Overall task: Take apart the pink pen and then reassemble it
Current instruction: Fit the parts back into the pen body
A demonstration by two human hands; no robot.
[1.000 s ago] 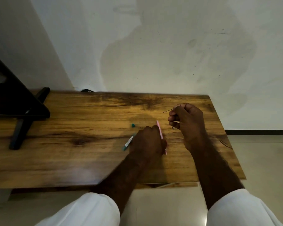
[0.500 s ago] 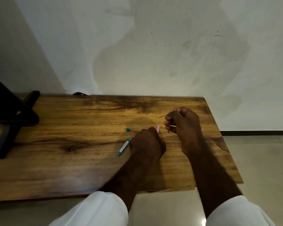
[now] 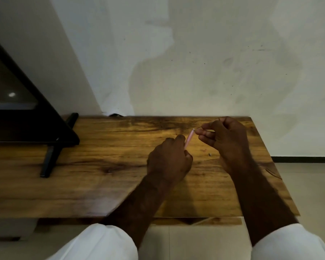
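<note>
the left hand (image 3: 169, 162) is curled into a closed grip around the lower part of the pink pen barrel (image 3: 189, 138), held above the wooden surface (image 3: 105, 166). the barrel rises out of the top of that fist, between thumb and forefinger, tilted up and to the right, so its pale open end sits just beside the fingertips of the right hand (image 3: 227, 139). only the upper stretch of the barrel shows; the rest is hidden inside the fist.

the right hand is closed in a pinch on a thin dark refill (image 3: 200, 127), whose fine tip pokes out to the left of the thumb and forefinger, just above the barrel's open end. whether the tip touches the barrel cannot be told. the other fingers of this hand are folded in below the pinch.

a small dark piece (image 3: 210, 154) lies on the surface between the two hands, near the right wrist; what it is cannot be made out. at the far left of the surface stands a black framed stand (image 3: 51, 154). white sleeves (image 3: 105, 243) cover both upper forearms at the bottom edge.
</note>
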